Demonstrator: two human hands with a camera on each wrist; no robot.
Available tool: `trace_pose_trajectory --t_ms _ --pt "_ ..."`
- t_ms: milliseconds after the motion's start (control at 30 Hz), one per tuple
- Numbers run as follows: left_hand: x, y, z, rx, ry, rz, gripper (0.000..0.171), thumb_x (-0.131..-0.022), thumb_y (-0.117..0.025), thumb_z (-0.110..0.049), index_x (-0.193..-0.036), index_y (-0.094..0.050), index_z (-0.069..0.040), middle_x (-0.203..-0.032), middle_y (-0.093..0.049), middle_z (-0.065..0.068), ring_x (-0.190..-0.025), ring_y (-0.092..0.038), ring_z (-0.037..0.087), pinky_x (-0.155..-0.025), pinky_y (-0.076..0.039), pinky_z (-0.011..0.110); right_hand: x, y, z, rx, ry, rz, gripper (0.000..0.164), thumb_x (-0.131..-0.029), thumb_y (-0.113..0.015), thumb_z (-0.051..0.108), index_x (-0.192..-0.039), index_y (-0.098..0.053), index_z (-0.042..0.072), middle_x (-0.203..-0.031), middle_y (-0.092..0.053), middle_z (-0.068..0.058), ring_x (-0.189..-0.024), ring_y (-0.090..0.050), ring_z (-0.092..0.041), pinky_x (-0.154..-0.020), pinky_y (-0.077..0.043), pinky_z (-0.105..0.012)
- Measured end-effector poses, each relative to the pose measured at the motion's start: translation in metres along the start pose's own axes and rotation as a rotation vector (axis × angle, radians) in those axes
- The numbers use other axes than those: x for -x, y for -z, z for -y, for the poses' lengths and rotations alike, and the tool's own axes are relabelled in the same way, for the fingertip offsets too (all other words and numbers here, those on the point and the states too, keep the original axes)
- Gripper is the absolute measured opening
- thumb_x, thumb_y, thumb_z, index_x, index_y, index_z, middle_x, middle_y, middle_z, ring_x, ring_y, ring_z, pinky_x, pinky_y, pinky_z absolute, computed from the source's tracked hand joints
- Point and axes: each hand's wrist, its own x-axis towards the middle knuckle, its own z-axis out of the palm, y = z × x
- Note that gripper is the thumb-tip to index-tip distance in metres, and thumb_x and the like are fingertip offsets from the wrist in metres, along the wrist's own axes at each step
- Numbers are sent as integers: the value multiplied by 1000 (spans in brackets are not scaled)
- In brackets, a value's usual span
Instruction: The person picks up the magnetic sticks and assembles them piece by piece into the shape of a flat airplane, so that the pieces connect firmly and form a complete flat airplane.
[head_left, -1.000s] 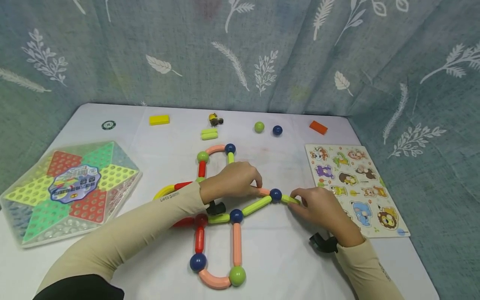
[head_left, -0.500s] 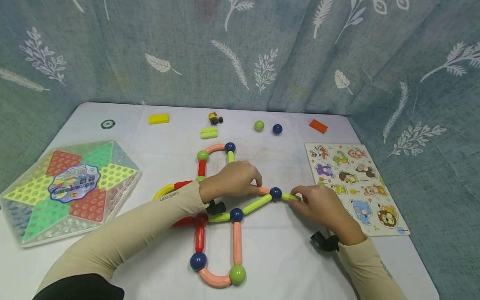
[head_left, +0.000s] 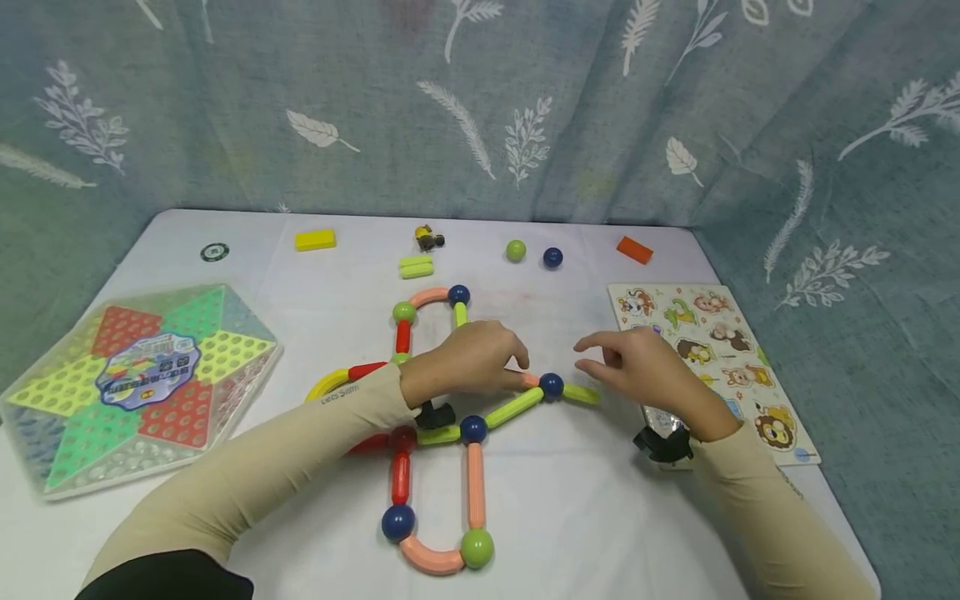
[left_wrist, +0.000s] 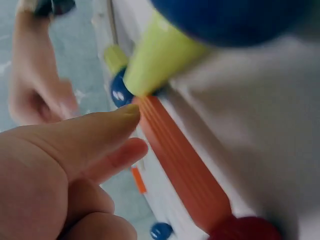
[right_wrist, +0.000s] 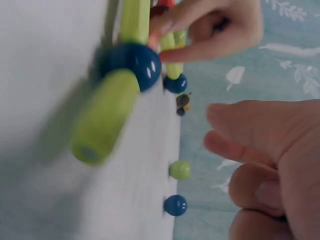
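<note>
My left hand [head_left: 476,358] pinches the end of a pink stick [left_wrist: 182,160] between thumb and forefinger, beside a blue ball [head_left: 551,386]. Most of that stick is covered by the hand in the head view. From the same ball a short yellow-green stick [head_left: 581,394] points right, its far end free. Another yellow-green stick [head_left: 514,409] runs to a second blue ball [head_left: 473,429]. To the right, my right hand [head_left: 637,367] hovers apart from the sticks, thumb and forefinger parted with nothing between them. These pieces belong to a figure of joined sticks and balls.
A star-patterned game board [head_left: 150,383] lies at left, an animal picture board [head_left: 738,375] at right under the right forearm. Along the back are a green ball [head_left: 515,251], a blue ball [head_left: 552,257], an orange block [head_left: 634,250], a yellow block [head_left: 315,240] and two yellow-green sticks [head_left: 416,267].
My right hand has let go of the short yellow-green stick and moved up and slightly away from it. The left hand stays at the pink stick.
</note>
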Motion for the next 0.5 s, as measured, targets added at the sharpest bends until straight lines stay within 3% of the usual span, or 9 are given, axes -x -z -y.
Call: trace_pose_trajectory --t_ms 133,233,400,500 --pt "-5 0 -13 14 -55 3 27 -84 -69 -38 -104 -73 -21 -87 -68 -11 -75 -56 6 -63 -45 26 -36 4 -17 -78 -3 18 22 -88 -64 36 -104 -70 22 -53 -44 8 -43 -37 -11 -43 -33 -28" --pt "-10 -1 -23 17 -77 -12 31 -83 -70 -38 -108 -71 -20 -93 -68 -9 -78 -56 6 -67 -45 27 -76 8 -24 -93 -2 35 18 -89 -62 37 -102 -70 26 -51 -45 4 -43 -38 -14 -44 -33 -29" --pt "-13 0 -32 -11 -92 -41 30 -81 -72 -39 -106 -72 -21 -93 -68 -10 -79 -56 5 -64 -44 25 -152 9 -14 -51 66 75 15 -89 -63 33 -99 -71 25 -51 -47 -1 -45 -38 -18 -47 -33 -31" --pt "-4 3 -35 -18 -100 -40 28 -81 -72 -38 -104 -73 -21 -91 -68 -10 -77 -55 5 -60 -43 24 -186 2 -1 -8 111 136 13 -90 -62 32 -97 -71 25 -59 -55 2 -51 -44 -16 -51 -36 -31"
